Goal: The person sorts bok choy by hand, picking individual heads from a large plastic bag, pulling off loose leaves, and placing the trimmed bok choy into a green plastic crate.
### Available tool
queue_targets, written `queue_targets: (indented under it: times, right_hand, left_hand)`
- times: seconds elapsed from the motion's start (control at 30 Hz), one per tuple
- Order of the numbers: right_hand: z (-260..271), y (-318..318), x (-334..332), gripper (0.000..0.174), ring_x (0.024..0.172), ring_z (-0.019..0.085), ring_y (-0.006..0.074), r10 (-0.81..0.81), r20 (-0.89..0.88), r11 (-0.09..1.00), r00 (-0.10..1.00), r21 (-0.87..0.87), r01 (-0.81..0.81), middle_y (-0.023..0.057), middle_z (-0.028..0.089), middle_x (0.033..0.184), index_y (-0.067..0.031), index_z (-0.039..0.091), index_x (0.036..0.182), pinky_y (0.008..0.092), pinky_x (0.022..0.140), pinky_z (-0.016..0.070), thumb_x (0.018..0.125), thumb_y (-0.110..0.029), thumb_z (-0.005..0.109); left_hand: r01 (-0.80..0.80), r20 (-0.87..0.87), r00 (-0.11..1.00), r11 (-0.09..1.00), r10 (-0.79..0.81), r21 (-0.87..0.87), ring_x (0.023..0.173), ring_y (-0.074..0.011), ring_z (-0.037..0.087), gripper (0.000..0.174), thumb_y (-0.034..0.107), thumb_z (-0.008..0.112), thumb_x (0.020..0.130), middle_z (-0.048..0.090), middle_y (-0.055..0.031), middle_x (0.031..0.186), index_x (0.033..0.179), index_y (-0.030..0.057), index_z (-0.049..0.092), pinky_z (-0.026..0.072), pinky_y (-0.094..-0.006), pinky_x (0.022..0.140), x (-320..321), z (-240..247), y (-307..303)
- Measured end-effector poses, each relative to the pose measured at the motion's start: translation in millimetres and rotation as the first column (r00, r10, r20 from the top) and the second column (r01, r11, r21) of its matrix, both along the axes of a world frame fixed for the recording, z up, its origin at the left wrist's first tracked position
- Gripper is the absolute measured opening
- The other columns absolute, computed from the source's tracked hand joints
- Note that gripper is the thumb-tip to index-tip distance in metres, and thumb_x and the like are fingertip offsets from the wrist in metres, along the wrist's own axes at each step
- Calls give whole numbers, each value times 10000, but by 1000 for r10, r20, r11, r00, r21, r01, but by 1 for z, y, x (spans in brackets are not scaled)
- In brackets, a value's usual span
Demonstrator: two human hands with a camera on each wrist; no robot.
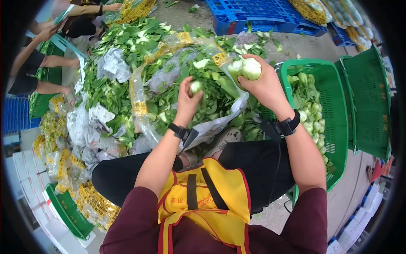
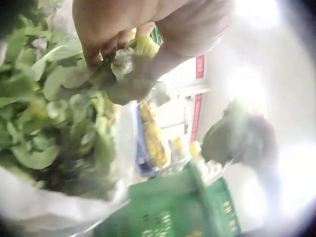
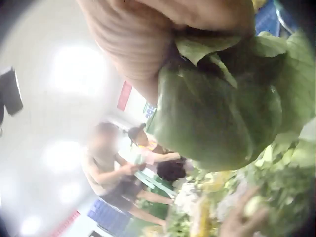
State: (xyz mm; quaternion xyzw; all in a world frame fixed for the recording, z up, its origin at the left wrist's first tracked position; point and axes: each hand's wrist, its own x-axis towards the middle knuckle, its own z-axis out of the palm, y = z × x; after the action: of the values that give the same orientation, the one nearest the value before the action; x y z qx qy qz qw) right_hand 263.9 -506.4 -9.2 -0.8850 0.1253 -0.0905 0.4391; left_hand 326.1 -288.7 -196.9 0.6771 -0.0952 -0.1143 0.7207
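Note:
My right hand [image 1: 270, 86] grips bok choy heads [image 1: 251, 69], pale bases up, beside the green crate; in the right wrist view their broad leaves [image 3: 222, 113] hang below the palm. Lower and to the left, my left hand [image 1: 186, 103] holds another bok choy [image 1: 195, 87] by its base, over the open bag of greens. Its leaves [image 2: 129, 81] show under the fingers in the left wrist view. Beneath both hands lies a heap of leafy greens [image 1: 177, 80] in a clear bag with yellow printed tape [image 1: 139, 91].
At my right stands a green crate [image 1: 347, 127] with bok choy [image 1: 312, 110] stacked inside, and more green crates [image 1: 368, 101] beyond it. Blue pallets [image 1: 262, 15] lie ahead. Bagged produce [image 1: 99, 201] with yellow netting is at my left. Another person's legs [image 1: 53, 86] show at upper left.

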Motion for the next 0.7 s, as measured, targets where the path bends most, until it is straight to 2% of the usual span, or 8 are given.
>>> queue_targets:
  times: [0.03, 0.13, 0.23, 0.33, 0.4, 0.5, 0.53, 0.7]
  right_hand:
    - [-2, 6, 4, 435, 849, 685, 141, 10, 10, 1000, 1000, 10, -10, 100, 720, 939, 2, 631, 1159, 316, 769, 542, 759, -122, 748]
    - [-8, 23, 8, 426, 862, 685, 150, 166, 24, 861, 986, 484, -157, 85, 719, 944, 7, 642, 1097, 297, 774, 541, 722, -144, 778]
    - [-69, 44, 14, 628, 1061, 606, 216, 151, 266, 878, 952, 406, -253, 140, 587, 1170, -5, 517, 1221, 328, 909, 489, 679, -165, 790]
    - [-33, 54, -1, 754, 1066, 568, 249, 96, 182, 823, 979, 539, -180, 136, 536, 1134, -29, 363, 1305, 350, 926, 471, 678, -141, 767]
    - [-34, 38, -2, 993, 1257, 508, 277, 295, 151, 766, 943, 552, -328, 188, 486, 1371, -60, 189, 1522, 331, 1046, 402, 725, -204, 762]
    - [-1, 16, -16, 968, 1252, 506, 259, 433, 227, 704, 872, 519, -485, 172, 485, 1376, -79, 238, 1518, 338, 1051, 398, 723, -213, 774]
    - [4, 7, -22, 803, 1207, 520, 206, 396, 283, 764, 874, 426, -484, 115, 518, 1332, -88, 375, 1442, 330, 1037, 410, 743, -156, 763]
    - [43, -81, -66, 653, 1167, 541, 155, 253, 255, 678, 933, 642, -359, 39, 567, 1280, -85, 473, 1351, 290, 1011, 428, 752, -20, 723]
  left_hand:
    - [-15, -101, 995, 988, -1, -155, 1127, -193, 570, 520, -33, 654, 843, 549, -108, 1312, 1329, 13, 475, 450, -303, 980, 8, 26, -3]
    - [5, -126, 991, 956, -44, -293, 1159, -180, 560, 500, -31, 555, 899, 556, -102, 1307, 1382, 13, 434, 437, -296, 1002, 12, 63, -18]
    - [-84, -298, 935, 695, -194, -714, 1196, -234, 568, 424, 217, 393, 1002, 591, -131, 1301, 1343, -11, 503, 422, -372, 1054, -3, 93, -51]
    - [-154, -339, 935, 745, -103, -649, 1161, -273, 588, 507, 397, 307, 1048, 599, -156, 1274, 1324, 17, 499, 470, -417, 1006, -9, 98, -65]
    - [-16, -204, 966, 754, -157, -657, 1253, -298, 520, 602, 472, 251, 1050, 529, -176, 1363, 1365, 1, 454, 414, -432, 1073, -7, 103, -66]
    - [33, -9, 999, 854, -44, -519, 1377, -281, 397, 677, 530, 210, 1044, 404, -169, 1492, 1435, 3, 376, 343, -415, 1129, -27, 130, -89]
    - [53, -3, 998, 853, -63, -520, 1377, -281, 397, 677, 530, 210, 1044, 404, -169, 1492, 1435, 3, 376, 343, -415, 1129, -33, 140, -99]
    - [337, 1, 920, 790, -392, -512, 1438, -305, 298, 801, 637, 162, 1006, 299, -156, 1565, 1514, 27, 273, 182, -425, 1195, -58, 192, -132]
